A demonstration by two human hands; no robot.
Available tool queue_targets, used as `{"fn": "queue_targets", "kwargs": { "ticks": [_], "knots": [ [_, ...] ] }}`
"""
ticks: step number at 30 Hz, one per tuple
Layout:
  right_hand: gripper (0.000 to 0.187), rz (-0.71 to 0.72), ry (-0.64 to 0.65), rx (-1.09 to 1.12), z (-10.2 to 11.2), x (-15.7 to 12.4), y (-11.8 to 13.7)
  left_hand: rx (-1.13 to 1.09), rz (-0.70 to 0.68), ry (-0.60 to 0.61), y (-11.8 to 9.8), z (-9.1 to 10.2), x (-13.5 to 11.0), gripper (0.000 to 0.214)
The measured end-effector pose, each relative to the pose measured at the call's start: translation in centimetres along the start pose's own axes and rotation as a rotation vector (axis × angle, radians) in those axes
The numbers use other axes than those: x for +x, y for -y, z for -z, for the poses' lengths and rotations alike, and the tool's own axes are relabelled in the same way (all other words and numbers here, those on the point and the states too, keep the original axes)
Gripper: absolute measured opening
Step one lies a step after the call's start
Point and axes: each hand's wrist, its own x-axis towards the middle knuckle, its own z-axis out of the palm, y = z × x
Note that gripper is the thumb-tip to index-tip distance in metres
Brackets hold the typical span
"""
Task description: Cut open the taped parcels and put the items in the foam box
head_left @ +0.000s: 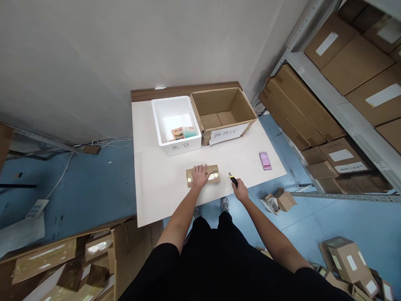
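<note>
My left hand (199, 174) rests flat on top of a small taped cardboard parcel (213, 174) lying near the front edge of the white table (156, 184). To the parcel's right, my right hand (240, 191) is closed round a yellow and black utility knife (232, 179), its tip pointing toward the parcel and a little short of it. A small pink item (265, 161) lies on the table further right.
A white foam box (175, 142) with a few colourful packets and an open cardboard box (223, 109) with a paper label stand at the back. Shelves of cartons (341, 83) rise at the right. Loose cartons lie on the blue floor at left (62, 263) and right (347, 255).
</note>
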Motion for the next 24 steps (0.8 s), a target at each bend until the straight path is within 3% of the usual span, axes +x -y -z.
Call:
{"fn": "queue_targets", "kwargs": {
  "ticks": [4,7,10,14,16,20,22,24],
  "knots": [
    [0.057,-0.064,0.034,0.33,-2.0,1.0,0.6,0.006,-0.012,-0.007,0.1,-0.6,-0.3,0.069],
    [0.068,-0.135,0.095,0.5,-5.1,2.3,3.8,0.009,-0.003,0.01,0.1,-0.4,-0.6,0.072],
    [0.073,-0.194,0.049,0.534,-7.0,4.3,7.1,0.024,0.115,0.009,-0.1,0.4,-1.4,0.072],
    [0.075,-0.184,0.029,0.427,-6.6,8.8,11.3,0.062,0.363,0.037,-1.2,1.0,-4.0,0.064],
    [0.072,-0.127,0.051,0.35,-5.7,11.1,13.5,0.058,0.387,0.1,-2.2,1.0,-5.2,0.057],
    [0.062,0.055,0.101,0.203,-3.4,13.6,15.7,0.078,0.292,0.111,-3.7,1.7,-4.7,0.052],
    [0.062,0.112,0.074,0.195,-2.1,13.2,14.4,0.077,0.119,0.144,-3.5,2.4,-3.3,0.058],
    [0.066,0.089,0.025,0.221,-1.2,11.7,11.4,0.05,-0.11,0.247,-3.1,3.1,-1.9,0.063]
  ]
}}
